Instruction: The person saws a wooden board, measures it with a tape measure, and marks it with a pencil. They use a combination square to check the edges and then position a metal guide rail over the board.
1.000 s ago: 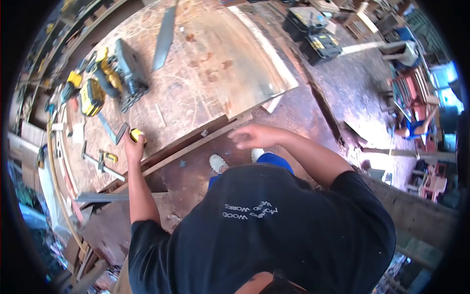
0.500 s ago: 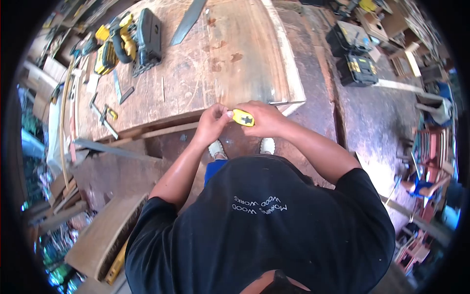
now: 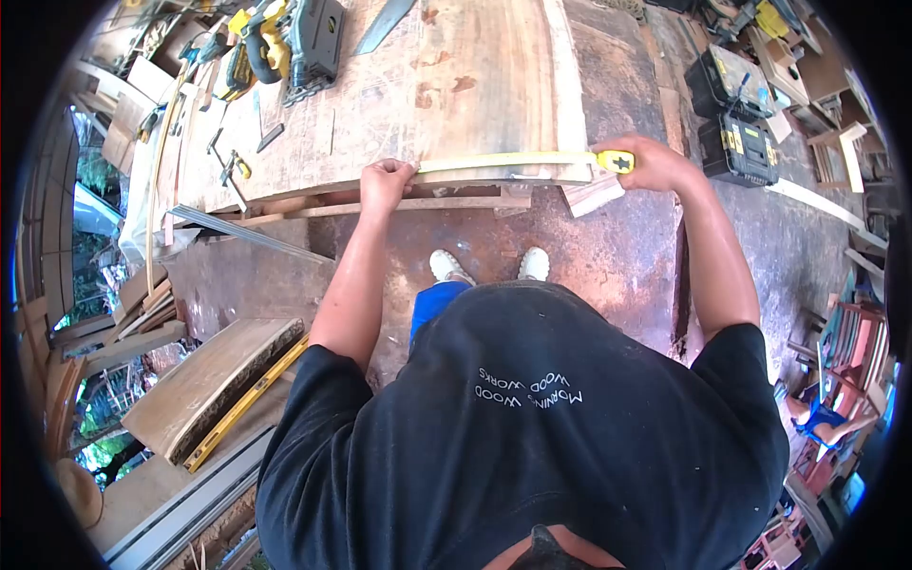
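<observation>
Tape pulled out along the near edge of the slab

Landmark is the slab (image 3: 456, 85), so going left to right: off its far left corner sits a yellow-black saw (image 3: 285, 38), partly cut off at the top, with small clamps (image 3: 233, 171) nearer that are too tiny to make out properly. The left hand (image 3: 385, 182) is curled over the slab's near edge, pinning the tape's blade end; fingertips are hidden under the lip. The yellow blade (image 3: 503, 161) runs along that edge to the tape (image 3: 616, 161), gripped in the closed right hand (image 3: 655, 163) just past the slab's right corner. Beyond that are toolboxes (image 3: 736, 114), blurry.
</observation>
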The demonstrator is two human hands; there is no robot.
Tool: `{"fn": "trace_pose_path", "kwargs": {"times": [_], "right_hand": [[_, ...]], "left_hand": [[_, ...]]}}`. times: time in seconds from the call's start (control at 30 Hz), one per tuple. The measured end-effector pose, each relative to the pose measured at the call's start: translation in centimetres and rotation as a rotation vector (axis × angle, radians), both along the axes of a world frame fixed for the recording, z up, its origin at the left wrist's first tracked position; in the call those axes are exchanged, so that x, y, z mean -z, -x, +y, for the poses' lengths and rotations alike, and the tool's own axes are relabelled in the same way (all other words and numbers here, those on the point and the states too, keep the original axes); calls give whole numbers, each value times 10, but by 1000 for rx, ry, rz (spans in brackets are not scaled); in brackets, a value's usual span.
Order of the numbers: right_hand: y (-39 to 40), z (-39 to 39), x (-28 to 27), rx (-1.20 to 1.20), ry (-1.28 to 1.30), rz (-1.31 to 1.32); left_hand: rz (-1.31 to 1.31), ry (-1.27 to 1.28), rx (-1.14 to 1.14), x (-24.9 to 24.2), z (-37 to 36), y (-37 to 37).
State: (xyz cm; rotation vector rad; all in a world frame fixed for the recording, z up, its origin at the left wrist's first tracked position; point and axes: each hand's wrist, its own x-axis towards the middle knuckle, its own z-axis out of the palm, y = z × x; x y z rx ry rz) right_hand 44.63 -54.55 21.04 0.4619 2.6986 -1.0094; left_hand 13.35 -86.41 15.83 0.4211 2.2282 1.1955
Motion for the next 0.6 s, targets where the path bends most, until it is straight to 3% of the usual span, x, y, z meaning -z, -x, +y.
{"fn": "trace_pose_path", "kwargs": {"times": [0.23, 0.6], "right_hand": [[-4, 6, 19, -28, -16, 48], [-15, 0, 23, 17, -93, 50]], "left_hand": [[247, 94, 37, -7, 1, -9], [87, -40, 2, 4, 0, -4]]}}
